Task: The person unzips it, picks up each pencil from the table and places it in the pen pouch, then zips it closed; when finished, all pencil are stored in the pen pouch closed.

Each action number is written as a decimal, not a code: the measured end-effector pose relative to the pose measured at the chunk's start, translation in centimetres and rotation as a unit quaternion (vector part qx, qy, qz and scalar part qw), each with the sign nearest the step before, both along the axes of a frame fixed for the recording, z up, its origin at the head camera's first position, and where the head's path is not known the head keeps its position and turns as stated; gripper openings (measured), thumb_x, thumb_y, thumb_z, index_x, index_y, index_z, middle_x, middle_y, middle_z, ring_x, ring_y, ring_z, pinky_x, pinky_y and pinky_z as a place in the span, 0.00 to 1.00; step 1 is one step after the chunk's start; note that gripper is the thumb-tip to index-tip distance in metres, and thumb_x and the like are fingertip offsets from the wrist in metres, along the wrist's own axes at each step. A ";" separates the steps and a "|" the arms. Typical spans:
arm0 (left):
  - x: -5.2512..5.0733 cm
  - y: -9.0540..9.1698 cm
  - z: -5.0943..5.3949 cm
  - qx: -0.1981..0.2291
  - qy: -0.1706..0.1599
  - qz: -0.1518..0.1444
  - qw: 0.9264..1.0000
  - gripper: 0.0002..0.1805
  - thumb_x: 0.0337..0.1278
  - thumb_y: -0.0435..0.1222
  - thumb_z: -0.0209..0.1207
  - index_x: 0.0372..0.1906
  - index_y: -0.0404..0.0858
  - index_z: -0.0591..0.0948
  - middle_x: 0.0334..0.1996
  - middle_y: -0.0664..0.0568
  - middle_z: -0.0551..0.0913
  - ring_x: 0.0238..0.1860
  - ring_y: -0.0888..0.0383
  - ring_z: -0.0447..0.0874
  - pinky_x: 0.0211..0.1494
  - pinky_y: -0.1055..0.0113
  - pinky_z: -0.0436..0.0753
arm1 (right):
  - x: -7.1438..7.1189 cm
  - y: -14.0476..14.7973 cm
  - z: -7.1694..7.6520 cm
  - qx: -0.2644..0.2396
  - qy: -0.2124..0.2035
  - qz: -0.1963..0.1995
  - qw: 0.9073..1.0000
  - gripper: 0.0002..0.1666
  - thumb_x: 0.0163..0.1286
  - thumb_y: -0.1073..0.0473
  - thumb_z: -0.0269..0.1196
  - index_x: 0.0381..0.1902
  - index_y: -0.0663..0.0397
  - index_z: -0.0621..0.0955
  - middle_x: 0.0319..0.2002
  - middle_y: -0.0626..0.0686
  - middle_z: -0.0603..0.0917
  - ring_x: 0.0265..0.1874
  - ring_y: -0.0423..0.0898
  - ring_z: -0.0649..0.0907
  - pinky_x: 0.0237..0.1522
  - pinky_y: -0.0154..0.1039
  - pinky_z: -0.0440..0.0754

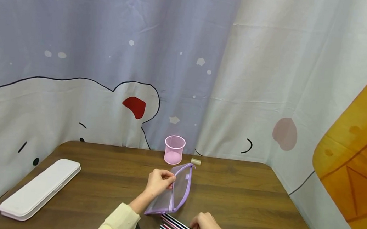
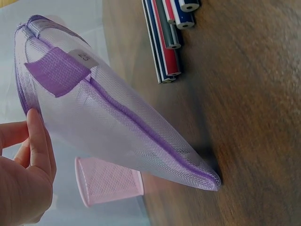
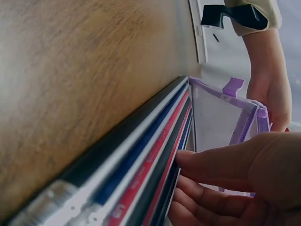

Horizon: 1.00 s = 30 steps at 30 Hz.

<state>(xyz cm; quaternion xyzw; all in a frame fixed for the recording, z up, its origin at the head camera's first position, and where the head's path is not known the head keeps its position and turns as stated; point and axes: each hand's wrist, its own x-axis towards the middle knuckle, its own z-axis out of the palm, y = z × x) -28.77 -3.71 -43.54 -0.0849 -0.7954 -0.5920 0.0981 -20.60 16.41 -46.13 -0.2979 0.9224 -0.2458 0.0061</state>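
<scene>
In the head view, my left hand (image 1: 159, 182) pinches the zipped upper edge of a purple mesh pencil pouch (image 1: 183, 189), which stands tilted on the table with its mouth spread. The left wrist view shows thumb and fingers on the pouch's (image 2: 108, 117) edge, with a purple tab at one end. Several striped pencils (image 1: 175, 227) in dark blue, red, black and white lie side by side just in front of the pouch. Over them is my right hand (image 1: 209, 228). From the right wrist, its thumb and curled fingers pinch an outer pencil (image 3: 164, 174) of the row.
A long white case (image 1: 41, 188) lies on the left of the wooden table (image 1: 241, 196). Behind the pouch stands a pink mesh cup (image 1: 169, 154), with a small beige cylinder (image 1: 195, 162) beside it. A printed curtain (image 1: 187, 58) hangs along the back edge.
</scene>
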 end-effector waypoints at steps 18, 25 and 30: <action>-0.3 -0.3 0.1 0.003 -0.006 0.022 1.000 0.05 0.43 0.29 0.61 0.27 0.30 0.82 0.18 0.43 0.82 0.13 0.64 0.78 0.19 0.73 0.81 | -0.2 1.2 0.2 -0.040 -0.050 0.014 0.998 0.06 0.45 0.71 0.58 0.21 0.56 0.78 0.15 0.41 0.75 0.16 0.25 0.67 0.19 0.20 0.69; -0.5 -0.4 0.6 0.003 -0.006 0.033 0.999 0.05 0.43 0.29 0.60 0.26 0.29 0.82 0.18 0.42 0.82 0.13 0.65 0.77 0.19 0.73 0.81 | 0.0 4.9 1.6 -0.081 -0.081 0.018 0.993 0.03 0.52 0.69 0.60 0.25 0.58 0.79 0.19 0.43 0.77 0.20 0.26 0.71 0.21 0.23 0.72; -0.6 -0.5 1.0 -0.001 -0.001 0.046 0.999 0.04 0.44 0.29 0.60 0.25 0.29 0.82 0.17 0.43 0.82 0.12 0.68 0.75 0.18 0.74 0.80 | -0.8 7.1 3.3 -0.142 -0.121 -0.002 0.982 0.06 0.56 0.65 0.60 0.31 0.64 0.78 0.24 0.50 0.79 0.23 0.30 0.73 0.23 0.25 0.74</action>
